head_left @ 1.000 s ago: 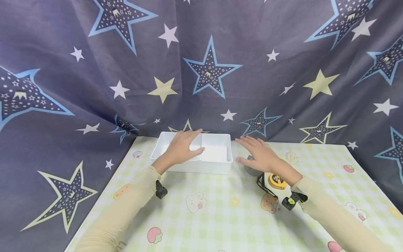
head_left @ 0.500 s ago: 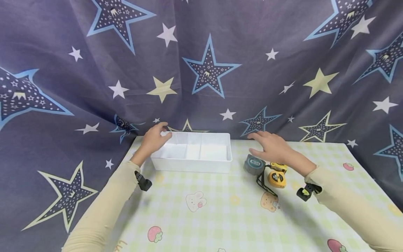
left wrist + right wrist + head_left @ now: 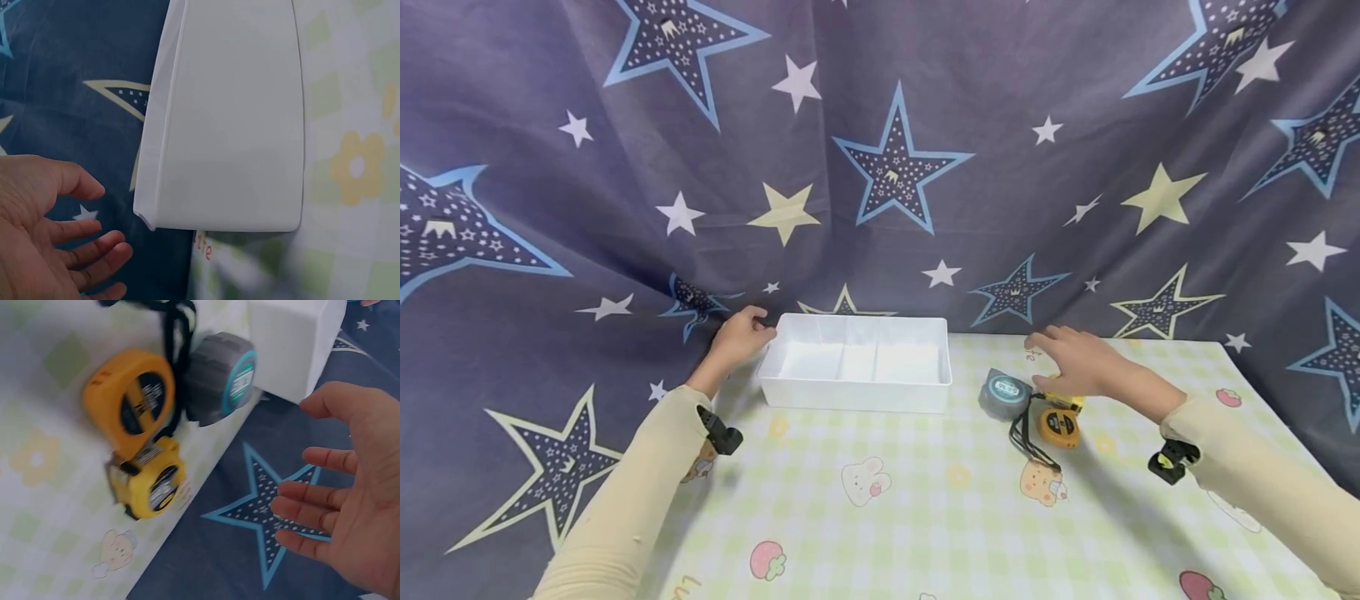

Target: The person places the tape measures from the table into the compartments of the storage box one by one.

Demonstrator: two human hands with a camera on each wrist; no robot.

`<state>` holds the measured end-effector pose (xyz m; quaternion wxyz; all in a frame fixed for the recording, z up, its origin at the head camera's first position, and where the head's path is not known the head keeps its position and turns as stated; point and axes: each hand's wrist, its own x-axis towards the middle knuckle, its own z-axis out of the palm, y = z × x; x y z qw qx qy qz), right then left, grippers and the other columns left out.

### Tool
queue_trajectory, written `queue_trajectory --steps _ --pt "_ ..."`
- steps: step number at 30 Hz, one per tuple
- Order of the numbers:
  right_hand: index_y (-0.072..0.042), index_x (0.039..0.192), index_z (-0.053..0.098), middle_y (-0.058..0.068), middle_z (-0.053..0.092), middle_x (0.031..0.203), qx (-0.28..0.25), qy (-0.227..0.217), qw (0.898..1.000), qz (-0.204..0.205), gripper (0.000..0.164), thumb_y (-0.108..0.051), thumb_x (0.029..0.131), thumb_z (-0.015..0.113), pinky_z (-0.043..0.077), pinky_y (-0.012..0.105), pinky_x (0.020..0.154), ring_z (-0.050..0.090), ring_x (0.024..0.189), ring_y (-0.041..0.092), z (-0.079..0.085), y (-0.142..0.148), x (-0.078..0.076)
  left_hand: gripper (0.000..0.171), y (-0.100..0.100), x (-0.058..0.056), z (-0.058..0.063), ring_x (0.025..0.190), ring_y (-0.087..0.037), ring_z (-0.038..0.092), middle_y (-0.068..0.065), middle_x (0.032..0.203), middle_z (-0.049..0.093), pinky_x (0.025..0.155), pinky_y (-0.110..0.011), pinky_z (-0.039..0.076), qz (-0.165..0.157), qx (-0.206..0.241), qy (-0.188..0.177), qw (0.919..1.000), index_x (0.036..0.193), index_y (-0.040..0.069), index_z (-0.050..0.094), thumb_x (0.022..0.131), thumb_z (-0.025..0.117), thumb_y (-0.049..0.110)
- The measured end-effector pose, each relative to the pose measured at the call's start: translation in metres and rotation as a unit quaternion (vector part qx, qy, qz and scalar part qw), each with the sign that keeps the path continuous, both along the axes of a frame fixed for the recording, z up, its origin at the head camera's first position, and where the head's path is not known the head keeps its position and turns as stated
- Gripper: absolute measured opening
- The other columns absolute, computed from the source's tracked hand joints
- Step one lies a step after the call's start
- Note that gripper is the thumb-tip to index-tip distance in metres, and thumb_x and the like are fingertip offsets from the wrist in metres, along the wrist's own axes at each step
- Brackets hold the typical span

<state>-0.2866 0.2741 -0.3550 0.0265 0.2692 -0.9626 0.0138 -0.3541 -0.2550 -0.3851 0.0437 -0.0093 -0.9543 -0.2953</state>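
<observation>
A white divided plastic box [image 3: 853, 396] sits at the back of the table. My left hand [image 3: 741, 336] is beside its left end, fingers loosely bent and holding nothing; the left wrist view shows a gap between that hand [image 3: 59, 225] and the box [image 3: 231, 119]. To the right lie a grey tape measure [image 3: 1006, 395], an orange tape measure [image 3: 1060, 427] and a yellow tape measure [image 3: 156, 484], partly covered in the head view. Over them hovers my right hand [image 3: 1081, 360], its fingers relaxed and its grasp empty.
Black wrist straps [image 3: 1028, 446] trail from the tape measures toward the front. A checked cloth with cartoon prints covers the table [image 3: 955, 517]. Directly behind the box hangs a dark star-patterned curtain [image 3: 880, 267].
My left hand has moved left from over the box to beyond its left end. The right hand has shifted right, uncovering the grey and orange tape measures. The box stayed in place.
</observation>
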Motion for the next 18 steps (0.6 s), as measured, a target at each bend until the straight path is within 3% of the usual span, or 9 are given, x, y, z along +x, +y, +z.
queue_trajectory --steps 6,10,14,18 --pt "-0.009 0.127 0.063 0.014 0.064 0.111 -0.005 -0.027 1.000 0.004 0.044 -0.029 0.089 0.072 0.052 0.043 0.068 0.061 0.087 0.025 -0.008 0.012 0.001 0.056 -0.007 -0.005 -0.008 0.120 -0.042 0.056 -0.029 0.132 0.059 0.106 -0.052 0.045 0.001 0.020 -0.047 0.9987 0.145 -0.005 0.046 0.097 0.054 0.024" --pt "-0.009 0.124 0.064 0.011 0.062 0.104 -0.013 -0.042 0.999 0.010 0.041 -0.026 0.087 0.072 0.047 0.034 0.061 0.054 0.076 0.017 -0.013 0.017 0.002 0.057 -0.013 -0.007 -0.012 0.126 -0.045 0.054 -0.032 0.141 0.051 0.106 -0.051 0.047 -0.006 0.063 -0.075 0.9952 0.146 -0.008 0.044 0.096 0.055 0.018" --pt "-0.010 0.123 0.063 0.011 0.061 0.104 -0.017 -0.068 0.997 0.012 0.040 -0.026 0.087 0.072 0.048 0.035 0.064 0.053 0.079 0.016 -0.017 0.020 0.003 0.059 -0.016 -0.008 -0.017 0.116 -0.042 0.061 -0.031 0.136 0.054 0.098 -0.043 0.051 -0.010 0.119 -0.103 0.9876 0.145 -0.010 0.044 0.092 0.054 0.013" --pt "-0.011 0.124 0.061 0.012 0.062 0.108 -0.010 -0.104 0.995 0.010 0.042 -0.029 0.087 0.074 0.049 0.037 0.066 0.055 0.084 0.017 -0.023 0.023 0.005 0.059 -0.020 -0.010 -0.022 0.101 -0.026 0.065 -0.022 0.126 0.059 0.094 -0.039 0.051 -0.010 0.171 -0.138 0.9756 0.145 -0.008 0.044 0.091 0.055 0.013"
